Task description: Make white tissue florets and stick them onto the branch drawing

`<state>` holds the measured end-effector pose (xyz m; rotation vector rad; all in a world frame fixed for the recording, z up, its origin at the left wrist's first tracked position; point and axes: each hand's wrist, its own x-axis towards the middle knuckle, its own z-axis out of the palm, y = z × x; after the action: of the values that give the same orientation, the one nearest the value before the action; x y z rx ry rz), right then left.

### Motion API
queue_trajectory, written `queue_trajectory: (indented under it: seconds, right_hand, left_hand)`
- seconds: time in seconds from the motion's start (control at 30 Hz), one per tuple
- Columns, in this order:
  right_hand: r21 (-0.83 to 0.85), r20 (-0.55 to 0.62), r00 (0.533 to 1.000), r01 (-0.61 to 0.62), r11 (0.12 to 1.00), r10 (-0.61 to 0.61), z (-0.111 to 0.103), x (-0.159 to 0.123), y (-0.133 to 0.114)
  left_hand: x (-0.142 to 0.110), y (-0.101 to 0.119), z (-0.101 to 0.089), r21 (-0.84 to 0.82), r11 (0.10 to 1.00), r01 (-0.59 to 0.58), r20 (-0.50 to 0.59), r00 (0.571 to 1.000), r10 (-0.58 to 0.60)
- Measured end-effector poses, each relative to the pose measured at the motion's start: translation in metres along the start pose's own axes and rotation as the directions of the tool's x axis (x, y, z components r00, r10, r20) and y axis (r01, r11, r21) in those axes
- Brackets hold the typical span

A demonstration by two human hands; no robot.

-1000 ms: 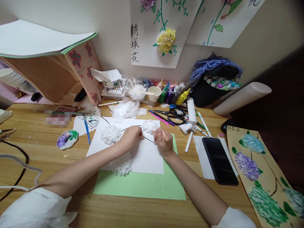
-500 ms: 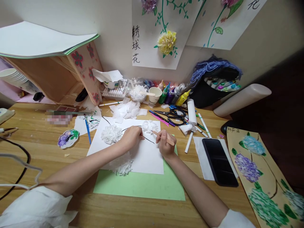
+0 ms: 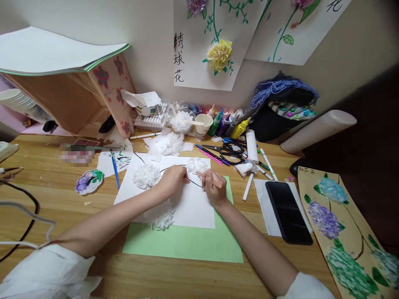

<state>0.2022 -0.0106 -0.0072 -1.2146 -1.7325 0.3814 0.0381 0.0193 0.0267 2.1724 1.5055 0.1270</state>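
A white sheet of paper [image 3: 193,205] lies on a green sheet [image 3: 187,243] on the wooden desk. Black stem lines are drawn on it and white tissue flower clusters are stuck on: one at upper left [image 3: 146,175], one at the top [image 3: 196,165], one partly under my left forearm [image 3: 160,218]. My left hand [image 3: 173,179] rests on the paper with fingers curled, pressing down near a stem line. My right hand [image 3: 214,187] is closed on a thin wooden stick [image 3: 215,181], its tip close to the top cluster.
A pile of cut tissue squares [image 3: 166,144], a paper cup [image 3: 204,123], paint bottles [image 3: 226,123], scissors [image 3: 226,150] and markers [image 3: 268,162] lie behind the paper. A black phone [image 3: 288,211] and a painted flower sheet [image 3: 343,228] are at right. A blue brush [image 3: 114,172] lies left.
My right hand tilted the stick outward half a second ago and has now brought it back toward the top cluster. My left hand has stayed put.
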Motion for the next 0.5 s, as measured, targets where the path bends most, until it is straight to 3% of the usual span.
queue_trajectory:
  seconds: [0.1,0.3,0.5]
  right_hand:
    - [-0.015,-0.01,1.0,-0.02,1.0,0.019,0.0003,0.001,0.0004]
    - [0.047,-0.034,0.983,-0.176,0.983,0.178,0.0002,0.003,-0.0001]
    - [0.051,-0.038,0.978,-0.202,0.978,0.204,0.0023,0.0039,-0.0005]
  left_hand:
    - [0.0007,-0.0007,0.0008,0.008,1.0,0.004,0.003,1.0,-0.004]
    - [0.002,-0.0025,0.0024,0.001,1.0,-0.004,0.008,1.0,0.004]
    - [0.0016,-0.0032,0.003,-0.002,1.0,-0.004,0.003,1.0,0.004]
